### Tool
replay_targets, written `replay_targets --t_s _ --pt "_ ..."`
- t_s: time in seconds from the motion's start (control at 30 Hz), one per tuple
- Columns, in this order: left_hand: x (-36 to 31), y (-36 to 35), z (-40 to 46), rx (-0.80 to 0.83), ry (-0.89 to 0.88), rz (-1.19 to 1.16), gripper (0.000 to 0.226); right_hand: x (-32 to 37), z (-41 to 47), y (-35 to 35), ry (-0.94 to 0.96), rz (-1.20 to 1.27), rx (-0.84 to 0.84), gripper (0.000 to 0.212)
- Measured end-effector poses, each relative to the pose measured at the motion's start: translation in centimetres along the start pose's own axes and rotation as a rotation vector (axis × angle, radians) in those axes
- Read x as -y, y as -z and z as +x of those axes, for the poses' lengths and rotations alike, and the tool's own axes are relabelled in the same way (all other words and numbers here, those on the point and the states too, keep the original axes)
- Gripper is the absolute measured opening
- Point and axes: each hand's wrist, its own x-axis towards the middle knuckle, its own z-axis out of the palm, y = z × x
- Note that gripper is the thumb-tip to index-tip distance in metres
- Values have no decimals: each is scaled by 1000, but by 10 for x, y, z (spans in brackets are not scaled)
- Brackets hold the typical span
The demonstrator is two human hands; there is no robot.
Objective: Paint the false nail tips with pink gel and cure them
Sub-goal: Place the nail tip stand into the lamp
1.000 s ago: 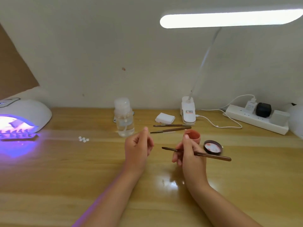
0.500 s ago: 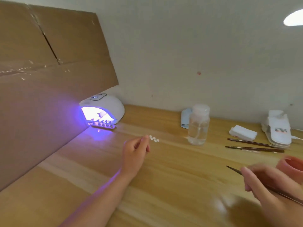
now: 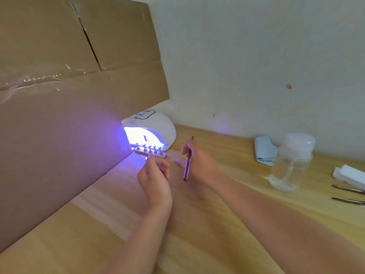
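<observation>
1. Half a second before, the left hand (image 3: 156, 180) had been alone in mid-desk with the lamp (image 3: 150, 131) well beyond it; now both hands sat just in front of the lamp's glowing mouth.
2. The right hand (image 3: 199, 163), which had been far off to the right by the gel pot, had crossed over and lay beside the left one.
3. The strip of nail tips (image 3: 150, 151) stood on its holder at the mouth of the lamp, half under the violet light, resting on the desk (image 3: 227, 224).
4. The left hand's fingers were curled with their ends at the near edge of the strip; blur made it impossible to say whether they pinched it or only touched it.
5. The right hand was curled round the brush (image 3: 188, 160), which stood nearly upright, one end above the knuckles and the other below the palm. Its free fingers reached toward the strip's right end.
6. Judging from this, the painting pass looked finished and the step in hand was the cure: either seating the strip deeper under the lamp or drawing it out.
7. The lamp was lit, so curing seemed under way.
8. The clear bottle (image 3: 292, 165), blue cloth (image 3: 264, 149) and spare brushes (image 3: 349, 194) lay untouched to the right.
</observation>
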Motion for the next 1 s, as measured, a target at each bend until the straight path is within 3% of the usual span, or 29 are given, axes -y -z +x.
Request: replay_targets --t_s 0.2,0.43,0.57,0.67,0.73,0.87,1.0 --pt "-3 16 38 -138 109 -99 36 2 41 -43 -50 -173 24 38" --pt "-2 20 51 -131 150 -75 33 10 54 -65 -23 -309 -15 21" --pt "-2 22 54 -166 153 -63 31 11 40 -52 47 -215 1 20" --pt "-3 22 54 -173 146 -57 28 10 16 -26 108 -98 -20 36" --pt "-3 23 55 -166 137 -40 27 10 -8 -2 131 -77 -38 36" --pt "-3 19 44 -88 44 3 26 8 -72 54 137 -100 -113 43" --pt "-6 9 10 160 -165 145 25 -3 -152 120 74 -162 -203 38"
